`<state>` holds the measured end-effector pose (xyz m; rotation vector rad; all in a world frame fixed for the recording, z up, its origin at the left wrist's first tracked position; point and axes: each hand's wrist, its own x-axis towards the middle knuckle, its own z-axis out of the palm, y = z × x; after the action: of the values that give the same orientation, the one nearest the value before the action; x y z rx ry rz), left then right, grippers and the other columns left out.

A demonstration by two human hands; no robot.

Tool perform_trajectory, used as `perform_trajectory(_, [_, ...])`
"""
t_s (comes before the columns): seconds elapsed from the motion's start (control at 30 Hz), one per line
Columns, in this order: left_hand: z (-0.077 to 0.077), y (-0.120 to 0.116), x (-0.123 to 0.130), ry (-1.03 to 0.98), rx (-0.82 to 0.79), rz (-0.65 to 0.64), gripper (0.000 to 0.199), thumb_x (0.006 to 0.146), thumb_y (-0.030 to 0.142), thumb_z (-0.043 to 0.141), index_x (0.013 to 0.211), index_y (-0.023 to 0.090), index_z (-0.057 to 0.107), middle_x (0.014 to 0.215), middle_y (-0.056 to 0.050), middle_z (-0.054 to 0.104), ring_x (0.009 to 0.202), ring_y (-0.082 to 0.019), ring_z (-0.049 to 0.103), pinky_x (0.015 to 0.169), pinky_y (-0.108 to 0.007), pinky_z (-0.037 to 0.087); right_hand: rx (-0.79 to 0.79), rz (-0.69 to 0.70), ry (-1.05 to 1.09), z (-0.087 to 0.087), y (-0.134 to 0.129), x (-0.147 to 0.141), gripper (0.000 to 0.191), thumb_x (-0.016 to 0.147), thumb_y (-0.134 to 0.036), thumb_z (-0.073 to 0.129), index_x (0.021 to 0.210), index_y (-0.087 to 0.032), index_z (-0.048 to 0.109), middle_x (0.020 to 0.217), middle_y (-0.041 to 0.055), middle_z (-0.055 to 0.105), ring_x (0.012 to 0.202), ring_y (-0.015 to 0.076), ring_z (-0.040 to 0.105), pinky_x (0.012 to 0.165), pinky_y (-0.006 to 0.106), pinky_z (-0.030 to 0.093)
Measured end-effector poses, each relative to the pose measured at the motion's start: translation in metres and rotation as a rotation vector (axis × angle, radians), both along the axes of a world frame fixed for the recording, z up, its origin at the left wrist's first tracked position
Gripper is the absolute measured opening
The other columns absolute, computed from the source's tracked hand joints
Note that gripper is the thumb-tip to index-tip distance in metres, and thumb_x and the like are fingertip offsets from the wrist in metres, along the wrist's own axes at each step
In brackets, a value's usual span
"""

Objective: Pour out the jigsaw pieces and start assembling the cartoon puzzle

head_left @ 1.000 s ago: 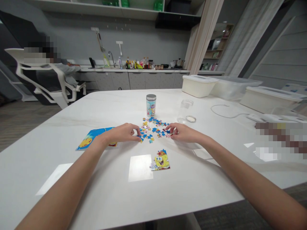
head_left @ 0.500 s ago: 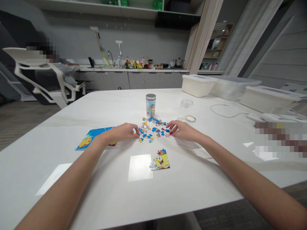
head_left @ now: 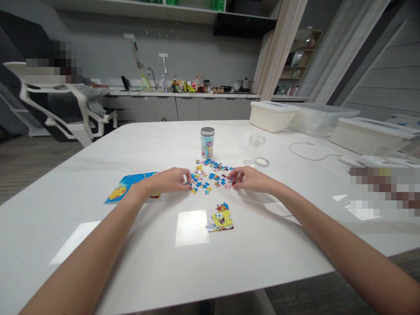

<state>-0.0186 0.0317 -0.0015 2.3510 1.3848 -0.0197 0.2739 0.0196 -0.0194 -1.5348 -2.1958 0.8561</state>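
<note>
My left hand rests at the left edge of a loose pile of jigsaw pieces, its fingers curved, thumb and forefinger apart, tips by the nearest pieces. At the pile's right edge is my right hand, fingers bent and parted from the thumb, with a dark red piece close to the tips. Nearer to me lies a joined section of puzzle showing a yellow cartoon face. A blue picture sheet lies partly hidden under my left wrist. Behind the pile stands a cartoon-printed jar with a metal lid.
A clear jar and a round lid stand right of the printed jar. Lidded bins and a white cable occupy the table's right side. A person sits in a white-framed chair at the far left.
Both hands stay nearly in place beside the pile, with only tiny finger movement. The whole view has shifted slightly; the pieces and the joined section look unchanged.
</note>
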Motion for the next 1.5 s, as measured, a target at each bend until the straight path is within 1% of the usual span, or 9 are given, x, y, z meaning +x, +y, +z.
perform_trajectory(0.23, [-0.002,0.001,0.0,-0.01,0.002,0.001,0.025,0.078,0.042,0.053,0.091,0.022,0.063,0.072,0.0,0.065,0.065,-0.016,0.058,0.061,-0.024,0.039,0.015,-0.002,-0.055,0.002,-0.001,0.001,0.021,0.071,-0.018,0.067,0.092,-0.018,0.071,0.083,0.0027,0.072,0.073,0.0152,0.062,0.069,0.026,0.046])
perform_trajectory(0.5, [0.001,0.0,-0.001,0.008,0.02,0.02,0.037,0.079,0.051,0.054,0.1,0.022,0.065,0.073,-0.002,0.065,0.067,-0.018,0.06,0.066,-0.026,0.041,0.015,0.038,-0.059,0.006,-0.004,-0.001,0.018,0.074,-0.017,0.062,0.088,-0.019,0.072,0.087,0.0039,0.073,0.074,0.0155,0.062,0.069,0.026,0.046])
perform_trajectory(0.67, [0.001,0.0,0.0,0.008,0.015,0.018,0.037,0.08,0.051,0.053,0.097,0.022,0.066,0.075,-0.002,0.066,0.069,-0.018,0.06,0.067,-0.026,0.042,-0.029,0.062,0.013,0.006,-0.005,-0.002,0.026,0.071,-0.013,0.059,0.094,-0.016,0.071,0.091,0.0048,0.072,0.073,0.0138,0.06,0.068,0.025,0.045])
perform_trajectory(0.8, [-0.001,0.0,0.0,-0.005,0.004,0.011,0.038,0.078,0.053,0.054,0.099,0.022,0.064,0.076,-0.002,0.067,0.07,-0.019,0.06,0.066,-0.026,0.041,-0.063,0.102,0.069,0.002,-0.003,-0.002,0.031,0.066,-0.012,0.059,0.094,-0.015,0.072,0.08,0.0027,0.068,0.065,0.0126,0.056,0.06,0.024,0.042])
perform_trajectory(0.93, [-0.002,0.0,0.002,0.004,-0.004,0.006,0.036,0.078,0.053,0.055,0.096,0.022,0.063,0.08,-0.003,0.068,0.072,-0.019,0.061,0.067,-0.026,0.042,-0.11,0.122,0.176,-0.002,-0.002,-0.002,0.025,0.064,-0.017,0.062,0.087,-0.015,0.071,0.063,-0.0033,0.057,0.057,0.0098,0.048,0.055,0.023,0.036])
perform_trajectory(1.07, [-0.003,0.0,0.004,0.027,-0.006,0.01,0.037,0.079,0.054,0.054,0.095,0.022,0.063,0.086,-0.004,0.07,0.074,-0.019,0.062,0.07,-0.027,0.043,-0.185,0.055,0.288,0.002,-0.004,-0.003,0.021,0.064,-0.023,0.068,0.083,-0.015,0.069,0.067,-0.0008,0.063,0.06,0.0106,0.051,0.056,0.024,0.036])
perform_trajectory(1.23, [-0.001,-0.002,0.005,0.053,0.013,-0.004,0.037,0.082,0.053,0.052,0.096,0.022,0.064,0.09,-0.005,0.07,0.078,-0.02,0.063,0.073,-0.028,0.043,-0.326,0.007,0.48,0.007,-0.007,-0.005,0.017,0.068,-0.02,0.068,0.085,-0.015,0.066,0.078,0.0047,0.071,0.075,0.0137,0.061,0.068,0.025,0.044])
perform_trajectory(1.37, [0.0,-0.002,0.006,0.065,0.018,-0.004,0.037,0.082,0.053,0.051,0.096,0.022,0.064,0.093,-0.005,0.07,0.079,-0.02,0.063,0.073,-0.028,0.044,-0.412,-0.051,0.621,0.007,-0.008,-0.006,0.019,0.069,-0.022,0.072,0.086,-0.015,0.064,0.077,0.0032,0.068,0.07,0.0114,0.06,0.067,0.024,0.045])
perform_trajectory(1.5, [0.001,-0.003,0.007,0.072,0.02,0.004,0.036,0.082,0.053,0.051,0.094,0.022,0.064,0.092,-0.005,0.07,0.078,-0.02,0.063,0.072,-0.028,0.044,-0.36,-0.079,0.599,0.009,-0.009,-0.007,0.026,0.067,-0.019,0.071,0.092,-0.015,0.064,0.066,-0.003,0.057,0.06,0.0091,0.05,0.058,0.024,0.038])
